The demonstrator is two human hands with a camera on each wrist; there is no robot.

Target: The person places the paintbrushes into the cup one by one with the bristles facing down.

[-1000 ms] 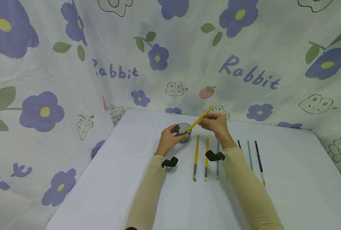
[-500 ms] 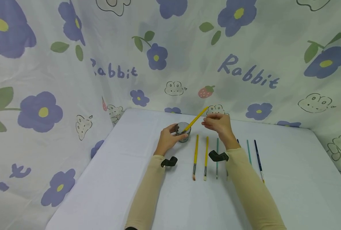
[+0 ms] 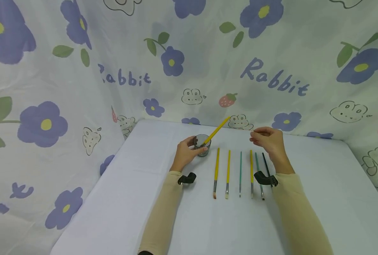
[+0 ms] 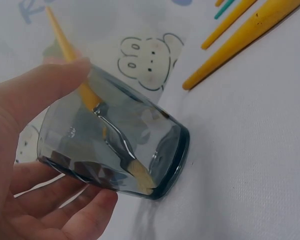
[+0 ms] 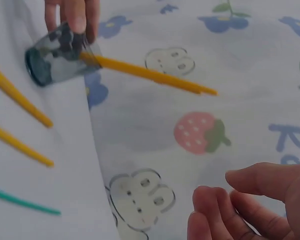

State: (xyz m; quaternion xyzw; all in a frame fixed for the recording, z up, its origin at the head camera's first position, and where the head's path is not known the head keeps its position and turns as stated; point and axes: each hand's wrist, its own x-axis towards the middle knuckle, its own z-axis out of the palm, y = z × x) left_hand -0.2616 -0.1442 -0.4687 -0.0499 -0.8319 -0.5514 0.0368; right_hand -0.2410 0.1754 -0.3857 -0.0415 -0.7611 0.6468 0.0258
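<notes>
My left hand (image 3: 186, 155) grips a clear grey-tinted glass (image 4: 160, 145) on the table, thumb on the near side and fingers around the far side. A yellow-handled paintbrush (image 3: 219, 128) leans in the glass, its pale bristles (image 4: 141, 176) down near the base and its handle out over the rim. In the right wrist view the handle's end looks doubled; I cannot tell if a second brush is there. My right hand (image 3: 270, 142) holds nothing, raised right of the glass above the laid-out brushes, fingers loosely bent.
A row of brushes lies on the white table (image 3: 128, 198): a thick yellow brush (image 3: 216, 170), a thinner yellow brush (image 3: 228, 171), a teal brush (image 3: 240, 173), and others further right. My right forearm (image 3: 298, 209) hides some. A flowered cloth (image 3: 208, 71) hangs behind.
My right hand has let go of the yellow paintbrush, which now leans in the glass, and has moved right over the other brushes. My left hand stays on the glass.
</notes>
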